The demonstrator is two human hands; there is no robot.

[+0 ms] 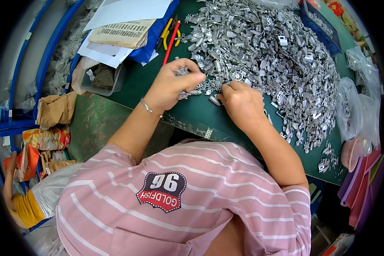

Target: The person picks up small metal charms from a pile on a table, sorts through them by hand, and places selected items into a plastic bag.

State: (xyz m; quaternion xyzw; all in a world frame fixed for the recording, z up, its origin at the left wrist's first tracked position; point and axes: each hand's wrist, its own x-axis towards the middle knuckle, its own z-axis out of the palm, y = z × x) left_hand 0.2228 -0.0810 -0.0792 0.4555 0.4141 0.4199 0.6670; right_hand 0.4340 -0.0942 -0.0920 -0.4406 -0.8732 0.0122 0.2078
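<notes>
A large heap of small silver metal charms [260, 47] covers the green table [183, 115]. My left hand [170, 85] curls around several silver metal charms [182, 94], which show between the fingers and below the palm. Its thumb points toward the heap. To the right, my right hand [243, 102] rests at the heap's near edge with its fingers bent and drawn together; what the fingertips grip is hidden. Wheel-shaped charms [210, 85] lie between the two hands, and another wheel-shaped charm [237, 76] sits just beyond the right fingers.
Beyond my left hand lie a red pen [171, 42], yellow-handled pliers [165, 34] and stacked papers [123, 32]. A clear plastic tub [115, 83] stands at left, a blue bin [335, 45] at far right. Plastic bags [367, 115] line the right edge. Another person's arm [9, 179] shows at lower left.
</notes>
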